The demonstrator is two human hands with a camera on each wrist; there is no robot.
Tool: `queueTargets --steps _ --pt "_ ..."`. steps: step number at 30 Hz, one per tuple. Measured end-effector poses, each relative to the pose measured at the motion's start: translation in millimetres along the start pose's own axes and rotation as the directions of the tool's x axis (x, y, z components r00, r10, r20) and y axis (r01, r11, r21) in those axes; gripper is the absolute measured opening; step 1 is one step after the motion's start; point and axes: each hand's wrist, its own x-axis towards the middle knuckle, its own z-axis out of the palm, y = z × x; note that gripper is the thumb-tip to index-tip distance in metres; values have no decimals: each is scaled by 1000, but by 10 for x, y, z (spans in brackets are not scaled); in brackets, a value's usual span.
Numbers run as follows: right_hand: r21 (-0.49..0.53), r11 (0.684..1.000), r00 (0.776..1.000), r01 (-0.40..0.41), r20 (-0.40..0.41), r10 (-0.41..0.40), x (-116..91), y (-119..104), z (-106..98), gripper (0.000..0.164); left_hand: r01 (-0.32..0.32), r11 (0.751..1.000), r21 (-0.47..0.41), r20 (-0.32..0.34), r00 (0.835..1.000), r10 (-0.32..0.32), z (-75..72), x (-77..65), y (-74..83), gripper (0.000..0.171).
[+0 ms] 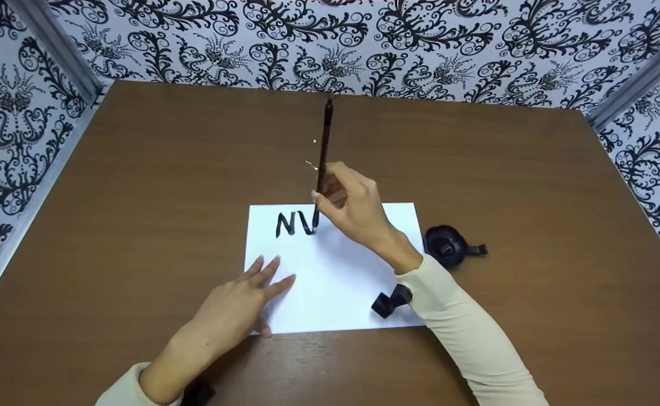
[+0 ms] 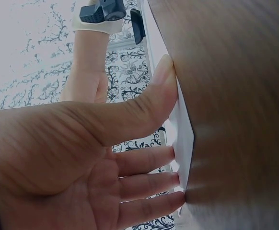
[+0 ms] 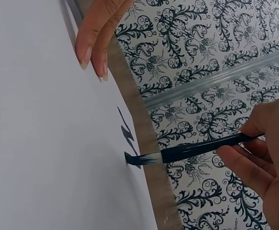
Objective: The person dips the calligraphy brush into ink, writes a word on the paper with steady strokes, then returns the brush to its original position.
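My right hand (image 1: 360,208) pinches a dark-handled paintbrush (image 1: 324,141) between thumb and fingers, holding it nearly upright over a white sheet of paper (image 1: 335,299). In the right wrist view the brush's bristles (image 3: 151,158) are pale near the handle and black at the tip, which touches the sheet and bends. Black painted strokes (image 1: 286,224) near the sheet's top left form an N, with a V- or U-like shape beside it at the brush tip. My left hand (image 1: 234,310) rests with spread, straight fingers on the sheet's lower left edge, its thumb at the bottom edge.
A round black dish (image 1: 445,246) with a short handle stands just right of the paper. The brown wooden table (image 1: 166,169) extends around the sheet, bordered by patterned walls (image 1: 330,45). A small black camera (image 1: 389,301) sits at my right wrist, above the paper.
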Motion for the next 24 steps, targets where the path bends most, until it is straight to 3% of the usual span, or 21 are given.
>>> queueTargets --steps 24 --pt "-63 998 993 -20 -118 13 2 143 -22 20 3 1000 -8 9 1000 -3 -1 0 -7 82"
